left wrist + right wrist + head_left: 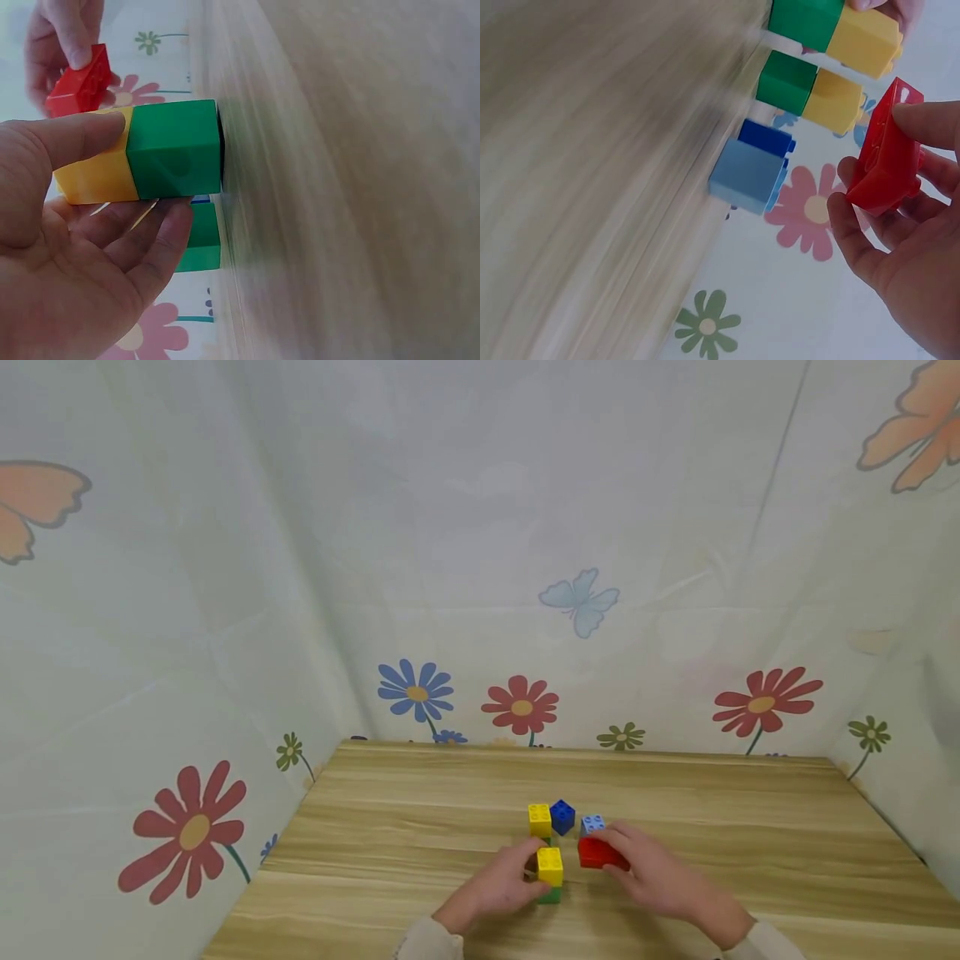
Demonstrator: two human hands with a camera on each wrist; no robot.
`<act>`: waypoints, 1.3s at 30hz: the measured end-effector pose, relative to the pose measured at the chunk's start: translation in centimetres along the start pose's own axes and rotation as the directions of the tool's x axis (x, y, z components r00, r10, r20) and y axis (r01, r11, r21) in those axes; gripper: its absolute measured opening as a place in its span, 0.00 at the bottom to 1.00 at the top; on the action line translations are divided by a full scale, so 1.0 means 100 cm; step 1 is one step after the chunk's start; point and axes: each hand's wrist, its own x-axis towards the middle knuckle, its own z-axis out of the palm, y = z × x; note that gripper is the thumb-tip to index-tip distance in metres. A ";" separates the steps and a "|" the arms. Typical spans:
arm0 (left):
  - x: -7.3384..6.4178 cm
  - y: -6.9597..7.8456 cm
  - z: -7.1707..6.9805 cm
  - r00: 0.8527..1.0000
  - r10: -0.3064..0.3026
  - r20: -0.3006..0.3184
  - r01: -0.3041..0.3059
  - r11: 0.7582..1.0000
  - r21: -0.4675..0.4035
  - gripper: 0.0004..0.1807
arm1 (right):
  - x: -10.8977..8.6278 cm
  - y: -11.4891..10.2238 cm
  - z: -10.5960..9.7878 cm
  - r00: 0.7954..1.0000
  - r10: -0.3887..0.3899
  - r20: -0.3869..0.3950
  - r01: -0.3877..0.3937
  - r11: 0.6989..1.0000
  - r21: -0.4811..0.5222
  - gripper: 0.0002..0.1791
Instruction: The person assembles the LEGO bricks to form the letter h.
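Note:
My left hand (pixel 501 883) grips a yellow brick (pixel 550 864) stacked on a green brick (pixel 176 150), thumb on one side and fingers on the other. The green brick's base is right at the tabletop in the left wrist view. My right hand (pixel 663 878) pinches a red brick (pixel 889 154) between thumb and fingers, held above the table. Behind the left hand stands a second stack, yellow (pixel 834 101) on green (pixel 787 81). A dark blue brick (pixel 562 817) sits beside that stack, and a light blue brick (pixel 748 175) stands just beyond the red one.
The wooden table (pixel 420 802) has a straight back edge. Behind it and at the sides hangs a pale cloth (pixel 480 527) printed with flowers and butterflies. All the bricks are grouped close together around the hands.

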 end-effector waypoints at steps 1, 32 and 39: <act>0.000 0.000 0.000 1.000 -0.004 0.002 0.004 1.000 -0.001 0.16 | 0.001 -0.002 0.000 1.000 -0.009 -0.003 0.009 1.000 0.007 0.24; 0.003 -0.002 0.000 0.999 0.022 0.040 -0.021 0.999 -0.027 0.15 | 0.014 -0.024 0.012 0.991 -0.131 -0.022 0.132 0.987 0.086 0.23; 0.001 -0.001 -0.001 0.998 0.038 0.055 -0.037 0.999 -0.036 0.16 | 0.016 -0.025 0.014 0.992 -0.126 -0.007 0.126 0.988 0.085 0.22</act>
